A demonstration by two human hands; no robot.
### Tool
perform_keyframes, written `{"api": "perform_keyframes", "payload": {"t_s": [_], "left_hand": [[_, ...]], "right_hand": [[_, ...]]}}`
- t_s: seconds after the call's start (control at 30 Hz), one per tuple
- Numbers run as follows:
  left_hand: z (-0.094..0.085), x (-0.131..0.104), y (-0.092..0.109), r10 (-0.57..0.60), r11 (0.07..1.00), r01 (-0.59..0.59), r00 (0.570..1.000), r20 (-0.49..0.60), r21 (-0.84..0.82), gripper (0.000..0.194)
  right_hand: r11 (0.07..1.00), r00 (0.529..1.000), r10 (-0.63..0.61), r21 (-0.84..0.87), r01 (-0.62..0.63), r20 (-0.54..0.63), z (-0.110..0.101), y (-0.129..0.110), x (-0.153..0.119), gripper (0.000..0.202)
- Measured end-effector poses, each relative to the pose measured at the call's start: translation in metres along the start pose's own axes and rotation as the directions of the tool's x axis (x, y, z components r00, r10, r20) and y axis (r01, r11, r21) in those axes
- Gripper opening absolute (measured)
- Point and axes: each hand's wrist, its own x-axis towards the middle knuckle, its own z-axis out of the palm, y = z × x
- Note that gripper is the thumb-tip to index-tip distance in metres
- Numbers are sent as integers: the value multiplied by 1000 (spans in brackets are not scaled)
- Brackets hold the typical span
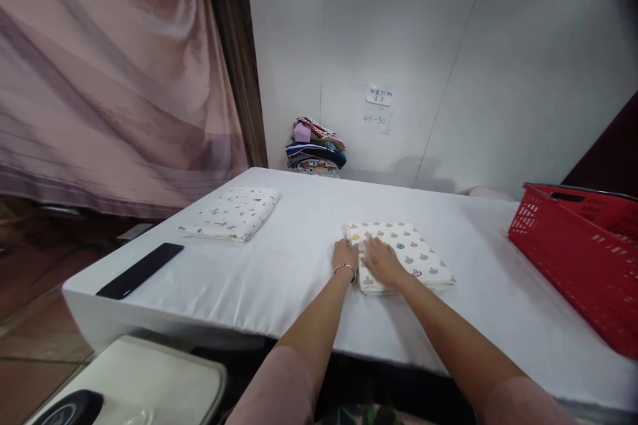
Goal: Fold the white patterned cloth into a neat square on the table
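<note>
A folded white cloth with grey shapes and a few coloured ones [411, 254] lies flat on the white-covered table [299, 239]. My left hand [345, 257], with a bracelet at the wrist, is at the cloth's left edge; its fingers are bent, and whether they pinch the edge is hard to tell. On top of the cloth, near that same edge, my right hand [381, 261] rests with its fingers spread. Another folded white cloth with small dark prints [236, 212] lies at the table's left.
A black phone-like object [141, 270] lies near the left edge. The red basket [573, 259] stands at the right. Folded fabrics [316, 153] are stacked behind the table, by the wall. A pale lid-like surface [164, 378] is below at the front left.
</note>
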Motion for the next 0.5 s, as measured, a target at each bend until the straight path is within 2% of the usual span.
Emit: {"api": "perform_keyframes", "payload": {"t_s": [0.13, 0.27, 0.37, 0.5], "left_hand": [[-4, 5, 1, -63, 998, 64, 995, 79, -3, 36], [-6, 16, 7, -76, 997, 77, 992, 103, 2, 37], [-2, 30, 13, -76, 997, 74, 991, 106, 23, 46], [5, 46, 18, -85, 994, 77, 990, 115, 74, 50]], "right_hand": [[998, 997, -13, -61, 18, 79, 15, -2, -3, 51], [999, 992, 12, -40, -7, 126, 12, -1, -2, 52], [1000, 990, 21, -23, -17, 143, 8, -1, 2, 54], [999, 988, -47, -2, 47, 147, 11, -5, 6, 55]]}}
